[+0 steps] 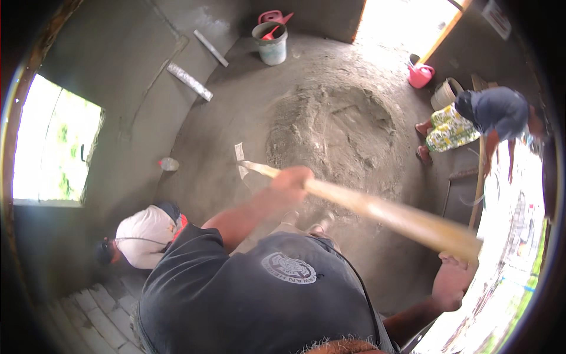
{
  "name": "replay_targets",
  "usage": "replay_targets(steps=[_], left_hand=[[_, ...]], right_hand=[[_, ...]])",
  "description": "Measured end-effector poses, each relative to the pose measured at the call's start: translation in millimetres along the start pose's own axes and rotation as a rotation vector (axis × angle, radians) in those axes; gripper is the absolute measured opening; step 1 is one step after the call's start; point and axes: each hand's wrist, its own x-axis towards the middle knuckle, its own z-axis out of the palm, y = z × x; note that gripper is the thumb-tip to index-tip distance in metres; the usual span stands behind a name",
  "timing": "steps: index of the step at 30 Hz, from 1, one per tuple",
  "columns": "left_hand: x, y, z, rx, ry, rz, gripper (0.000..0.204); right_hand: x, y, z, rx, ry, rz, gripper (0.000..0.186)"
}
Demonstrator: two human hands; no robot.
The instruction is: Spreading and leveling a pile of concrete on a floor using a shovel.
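A hoe with a long pale wooden handle runs slantwise across the view in front of my body. My left hand is wrapped round the handle nearer the blade. By the handle's thick butt end, at the lower right, my right hand is closed on it; some of its fingers are hidden. The hoe's narrow blade is at the far left end, turned almost edge-on and caked pale. Ahead of me a broad heap of grey sandy mix lies on the floor, with a hollowed, ridged top.
A bucket with a red tool stands at the back beside a pink watering can. Another watering can sits near the doorway. One person bends at the right, another at the left. Blocks are at lower left.
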Motion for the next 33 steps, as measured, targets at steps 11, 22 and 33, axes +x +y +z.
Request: replay_targets(steps=[11, 22, 33], left_hand=[[59, 39, -207, 0.195, 0.977, -0.035, 0.027], [-1, 20, -326, 0.188, 1.287, 0.095, 0.02], [92, 43, -466, 0.218, 1.246, -0.058, 0.018]], right_hand=[[110, 182, 128, 0.248, -0.272, 0.479, 0.031], [148, 333, 268, 0.058, -0.843, 1.07, 0.027], [96, 478, 181, -0.534, 0.072, 1.677, 0.022]])
